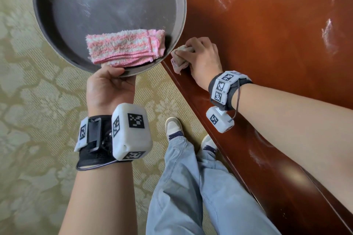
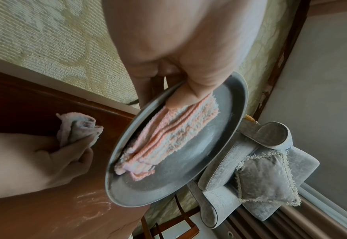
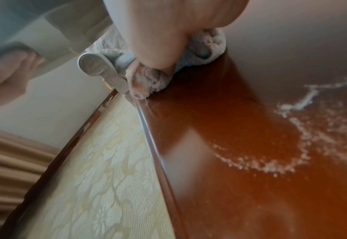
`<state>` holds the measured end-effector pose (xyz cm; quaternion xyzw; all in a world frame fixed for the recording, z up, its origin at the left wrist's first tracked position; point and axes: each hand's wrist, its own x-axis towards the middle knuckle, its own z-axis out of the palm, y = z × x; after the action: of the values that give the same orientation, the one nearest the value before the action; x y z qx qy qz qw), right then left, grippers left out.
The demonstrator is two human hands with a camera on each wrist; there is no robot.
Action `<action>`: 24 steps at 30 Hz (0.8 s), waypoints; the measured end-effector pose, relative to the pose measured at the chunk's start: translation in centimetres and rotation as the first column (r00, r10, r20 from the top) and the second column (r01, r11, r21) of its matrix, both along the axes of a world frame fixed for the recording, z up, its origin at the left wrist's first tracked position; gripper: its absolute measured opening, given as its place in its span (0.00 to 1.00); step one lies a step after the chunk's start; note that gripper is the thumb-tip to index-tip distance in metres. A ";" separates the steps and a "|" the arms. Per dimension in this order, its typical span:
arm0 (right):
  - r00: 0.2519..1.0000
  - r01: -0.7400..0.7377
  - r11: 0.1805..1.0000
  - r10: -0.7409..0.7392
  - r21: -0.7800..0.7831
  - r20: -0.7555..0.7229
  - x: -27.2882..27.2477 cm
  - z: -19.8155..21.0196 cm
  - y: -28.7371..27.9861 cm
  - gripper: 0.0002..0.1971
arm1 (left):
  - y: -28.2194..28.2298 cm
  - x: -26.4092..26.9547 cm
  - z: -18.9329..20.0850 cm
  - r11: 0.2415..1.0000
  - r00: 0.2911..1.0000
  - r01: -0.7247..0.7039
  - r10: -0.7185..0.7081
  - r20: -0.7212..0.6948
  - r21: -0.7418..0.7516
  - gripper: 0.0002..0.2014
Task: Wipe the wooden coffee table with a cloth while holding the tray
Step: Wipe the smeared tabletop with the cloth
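Observation:
A round grey tray [image 1: 57, 30] [image 2: 225, 145] hangs over the carpet beside the table's left edge. My left hand [image 1: 108, 87] [image 2: 189, 77] grips its near rim, thumb on top pressing a folded pink-and-white cloth [image 1: 126, 47] [image 2: 168, 137] that lies in the tray. My right hand [image 1: 202, 57] [image 2: 66, 155] holds a bunched pale cloth [image 1: 178, 59] [image 2: 78, 127] [image 3: 150, 79] and presses it on the glossy reddish wooden coffee table [image 1: 277, 53] [image 3: 240, 145] right at its left edge.
White wet streaks [image 1: 328, 34] [image 3: 291, 129] lie across the tabletop. Patterned beige carpet [image 1: 28, 120] covers the floor to the left. My jeans-clad legs [image 1: 191, 187] and shoes stand against the table's near edge. A grey armchair with a cushion [image 2: 264, 179] stands beyond the tray.

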<state>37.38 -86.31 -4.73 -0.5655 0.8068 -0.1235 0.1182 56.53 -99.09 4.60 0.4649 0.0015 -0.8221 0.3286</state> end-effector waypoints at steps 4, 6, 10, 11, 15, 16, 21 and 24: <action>0.990 -0.138 0.988 0.136 -0.069 -0.023 0.2 -0.4 0.0 0.17 | 0.1 -0.1 0.2 1.000 1.000 -0.016 0.016 0.023 0.019 0.17; 0.981 -0.193 0.978 0.190 -0.076 -0.043 0.0 -0.5 0.3 0.17 | 0.5 -0.2 0.3 1.000 0.999 -0.011 0.010 0.040 0.023 0.17; 0.940 -0.340 0.940 0.340 -0.030 -0.017 -0.5 -0.2 1.2 0.18 | 1.5 -0.6 0.8 1.000 0.999 -0.013 0.013 0.046 0.015 0.17; 0.924 -0.383 0.924 0.383 -0.013 -0.003 -0.6 0.0 1.5 0.18 | 1.8 -0.8 1.0 1.000 0.999 -0.007 0.007 0.053 0.004 0.17; 0.867 -0.497 0.867 0.497 0.012 0.021 -0.8 0.2 3.7 0.14 | 3.1 -1.5 1.6 1.000 0.999 -0.011 0.012 0.048 -0.012 0.17; 0.857 -0.515 0.857 0.514 0.023 0.044 -0.7 0.0 4.4 0.18 | 3.3 -1.6 1.7 1.000 0.999 -0.016 0.016 0.046 -0.007 0.17; 0.818 -0.574 0.814 0.566 0.087 0.104 -1.3 0.2 10.1 0.28 | 5.4 -2.8 2.5 1.000 0.999 -0.027 0.027 0.027 0.007 0.19; 0.792 -0.607 0.789 0.593 0.092 0.143 -2.4 0.6 14.3 0.29 | 6.7 -3.7 3.1 1.000 0.999 -0.010 0.010 0.032 -0.013 0.18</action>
<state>35.00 -72.01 -4.10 -0.7761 0.5840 -0.0552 0.2314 52.87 -92.34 7.71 0.4761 -0.0066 -0.8129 0.3355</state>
